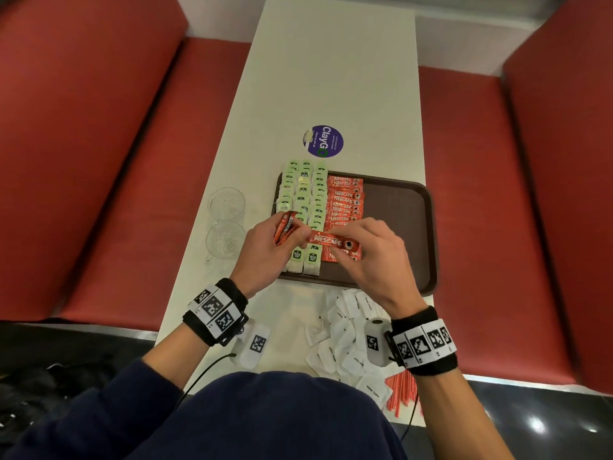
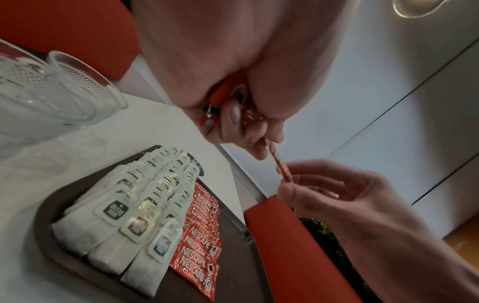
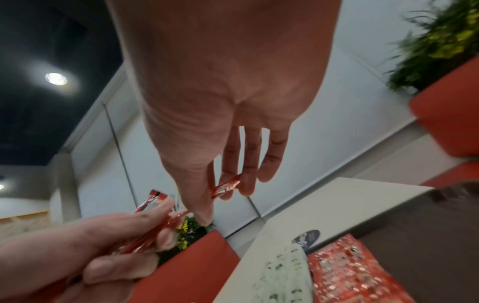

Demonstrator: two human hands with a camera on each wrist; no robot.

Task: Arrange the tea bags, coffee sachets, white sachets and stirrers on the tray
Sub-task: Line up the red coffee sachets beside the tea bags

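One coffee sachet (image 1: 333,242) is pinched at both ends over the tray (image 1: 398,207), right hand (image 1: 371,257) gripping one end, left hand (image 1: 265,250) the other while clutching a spare bundle (image 1: 284,227). Left should release; lay it flat at the near end of the coffee row (image 1: 345,202), edges overlapped evenly. White sachets (image 1: 345,340), stirrers (image 1: 403,390) wait on table

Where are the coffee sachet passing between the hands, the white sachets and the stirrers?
coffee sachet (image 1: 331,241): head view, on its printed face between both hands.
white sachets (image 1: 345,343): head view, middle of the loose pile.
stirrers (image 1: 399,386): head view, on the red bundle by the table edge.
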